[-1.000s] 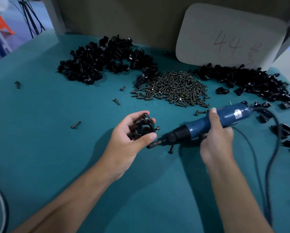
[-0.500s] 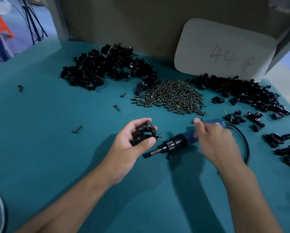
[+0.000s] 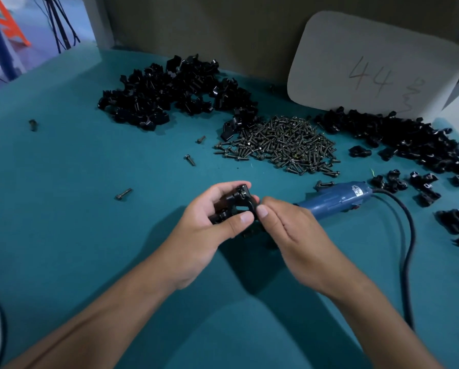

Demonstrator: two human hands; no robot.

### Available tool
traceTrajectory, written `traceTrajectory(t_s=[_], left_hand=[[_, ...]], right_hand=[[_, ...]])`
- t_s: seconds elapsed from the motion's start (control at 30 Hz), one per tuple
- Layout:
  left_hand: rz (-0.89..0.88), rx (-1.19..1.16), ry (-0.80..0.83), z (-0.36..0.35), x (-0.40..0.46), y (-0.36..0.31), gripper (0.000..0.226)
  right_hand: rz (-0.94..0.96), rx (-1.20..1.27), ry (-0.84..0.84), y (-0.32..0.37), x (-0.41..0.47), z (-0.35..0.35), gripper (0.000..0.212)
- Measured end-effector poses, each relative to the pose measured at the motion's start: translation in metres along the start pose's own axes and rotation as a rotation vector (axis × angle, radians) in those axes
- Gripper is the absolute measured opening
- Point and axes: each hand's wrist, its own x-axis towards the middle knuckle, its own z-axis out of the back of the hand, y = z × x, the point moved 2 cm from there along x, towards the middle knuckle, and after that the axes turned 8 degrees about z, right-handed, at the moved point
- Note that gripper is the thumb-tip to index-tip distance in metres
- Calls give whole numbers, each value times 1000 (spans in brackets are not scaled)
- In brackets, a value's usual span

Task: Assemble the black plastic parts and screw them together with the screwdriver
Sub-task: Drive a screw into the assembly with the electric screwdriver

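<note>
Black plastic assembly (image 3: 235, 206): likely light, rigid, smooth; your left hand (image 3: 209, 225) grips its sides. Your right hand (image 3: 284, 222) pinches at its right edge. Screwdriver (image 3: 335, 199): lying free beyond the right hand; take it by the blue barrel.

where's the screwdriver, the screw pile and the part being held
screwdriver (image 3: 337, 199), head view, on its blue body
screw pile (image 3: 281, 143), head view, middle of the heap
black plastic part (image 3: 236, 205), head view, on the piece showing between the fingers of the left hand (image 3: 209, 222)
</note>
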Motion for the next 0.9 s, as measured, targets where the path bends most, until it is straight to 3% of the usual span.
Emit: traceTrajectory(t_s=[0.13, 0.2, 0.53, 0.7, 0.9], left_hand=[[139, -119, 78, 0, -1, -1, 45], [149, -56, 82, -1, -1, -1, 45], [-112, 314, -21, -5, -10, -3, 42], [-40, 248, -21, -5, -5, -4, 37], [60, 131, -27, -4, -1, -1, 39]], right_hand=[[82, -117, 22, -6, -7, -5, 30], [51, -100, 57, -9, -12, -5, 31], [-69, 75, -14, -6, -22, -1, 39], [2, -298, 60, -5, -24, -5, 29], [38, -469, 68, 0, -28, 7, 31]])
